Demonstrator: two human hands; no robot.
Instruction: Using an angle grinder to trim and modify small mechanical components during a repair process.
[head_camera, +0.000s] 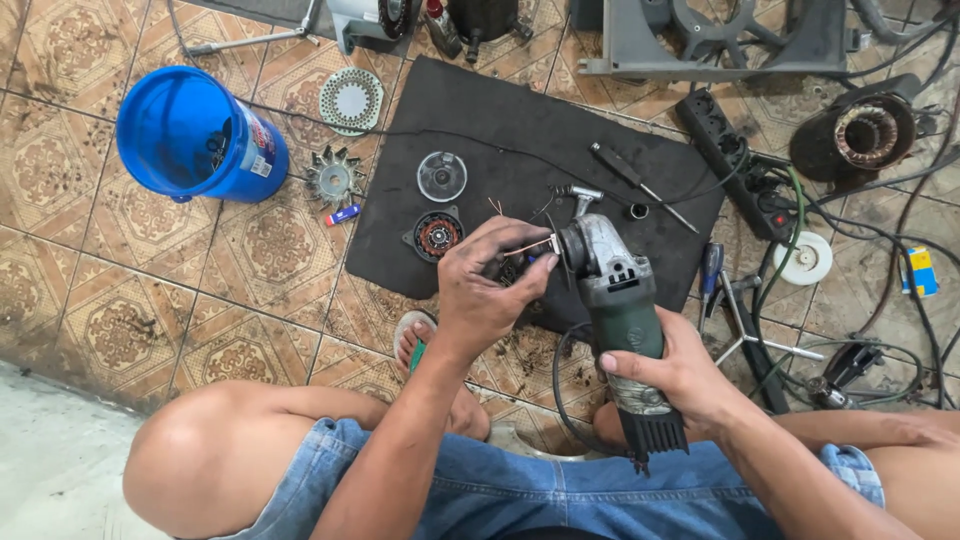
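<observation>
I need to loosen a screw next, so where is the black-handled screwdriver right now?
In the head view, the black-handled screwdriver lies on the black mat, toward its upper right, between the angle grinder and the black power strip.

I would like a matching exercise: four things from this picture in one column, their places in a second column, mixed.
1. bucket
2. grinder
3. power strip
4. screwdriver

a. lying on the black mat
b. held in the right hand
c. on its side on the tiles, upper left
d. on the tiles, right of the mat

Pairs: 1-c, 2-b, 3-d, 4-a
</observation>
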